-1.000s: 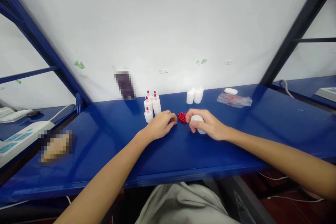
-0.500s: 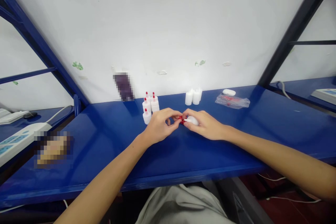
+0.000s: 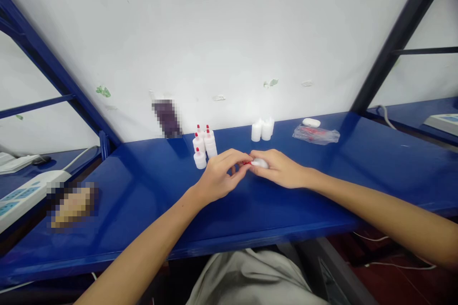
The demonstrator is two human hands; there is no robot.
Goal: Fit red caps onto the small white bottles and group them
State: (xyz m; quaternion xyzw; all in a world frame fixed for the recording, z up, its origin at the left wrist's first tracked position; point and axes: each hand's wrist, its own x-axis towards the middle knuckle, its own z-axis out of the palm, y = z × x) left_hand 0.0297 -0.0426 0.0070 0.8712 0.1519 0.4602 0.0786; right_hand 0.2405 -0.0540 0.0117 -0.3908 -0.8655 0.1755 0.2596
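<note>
My right hand (image 3: 281, 169) is wrapped round a small white bottle (image 3: 260, 163) held on its side above the blue table (image 3: 143, 200). My left hand (image 3: 220, 176) pinches a red cap (image 3: 246, 163) at the bottle's mouth, fingertips touching those of the right hand. The pile of red caps seen before is hidden behind my hands. Several white bottles with red caps (image 3: 202, 145) stand just left of my left hand. A few uncapped white bottles (image 3: 262, 129) stand behind my hands near the wall.
A clear plastic bag with red bits (image 3: 315, 135) and a small white object (image 3: 311, 122) lie at the back right. A white power strip (image 3: 21, 195) rests on the left shelf. Blue and black frame posts rise at both sides.
Both hands rose from the table and came together; the right hand lifted the white bottle and the left brought a red cap to its mouth.
</note>
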